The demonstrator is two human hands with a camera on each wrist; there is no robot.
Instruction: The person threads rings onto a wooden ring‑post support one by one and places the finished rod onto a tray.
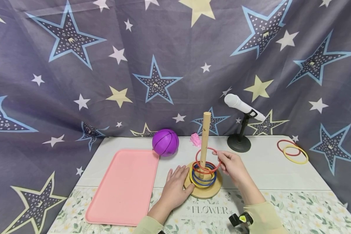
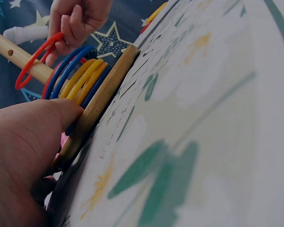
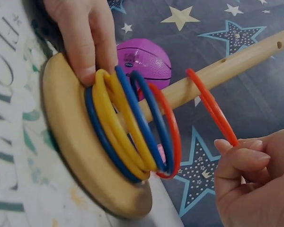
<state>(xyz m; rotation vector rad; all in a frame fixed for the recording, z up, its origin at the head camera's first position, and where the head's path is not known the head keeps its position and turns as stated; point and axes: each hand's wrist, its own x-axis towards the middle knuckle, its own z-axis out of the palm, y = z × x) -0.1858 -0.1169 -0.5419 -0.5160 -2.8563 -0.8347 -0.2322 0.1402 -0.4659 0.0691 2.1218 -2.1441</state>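
A wooden ring-toss stand has an upright post (image 1: 205, 136) on a round base (image 1: 206, 194). Stacked low around the post are blue rings (image 3: 137, 118), yellow rings (image 3: 116, 127) and a red ring (image 3: 176, 137). Above this stack, my right hand (image 1: 232, 165) pinches another red ring (image 3: 212, 106) between thumb and fingers. That ring hangs tilted around the post, as the left wrist view also shows. My left hand (image 1: 176, 188) rests at the left side of the base, fingers extended, its thumb (image 2: 68, 111) lying on the base beside the lowest rings.
To the left lies a pink tray (image 1: 124, 188), with a purple ball (image 1: 165, 142) by its back corner. Behind the post sits a small pink item (image 1: 195, 139). A white microphone (image 1: 242, 105) on a black stand (image 1: 239, 143) is at the back; loose rings (image 1: 295, 154) lie far right.
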